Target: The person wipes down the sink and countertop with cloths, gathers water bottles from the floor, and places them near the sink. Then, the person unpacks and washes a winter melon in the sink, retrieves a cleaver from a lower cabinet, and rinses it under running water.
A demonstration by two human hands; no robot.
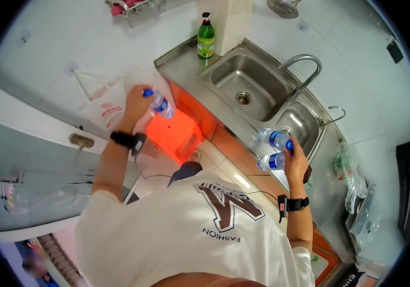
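On the left, my left hand [139, 95] is closed around the blue-capped end of a clear water bottle [163, 105] with a blue label. That bottle tilts down above an orange plastic stool [174, 131]. My right hand [297, 165] grips two similar bottles by their cap ends, an upper bottle [276, 138] and a lower bottle [273, 161]. Both point leftward over the front edge of the steel counter, beside the smaller sink. My fingers partly hide the lower bottle's cap.
A large steel sink [248, 88] and a smaller sink [303, 119] share a curved faucet [310, 60]. A green pump bottle [206, 38] stands at the counter's back corner. Plastic packaging [348, 172] lies at the right wall. A white bag [104, 106] hangs at left.
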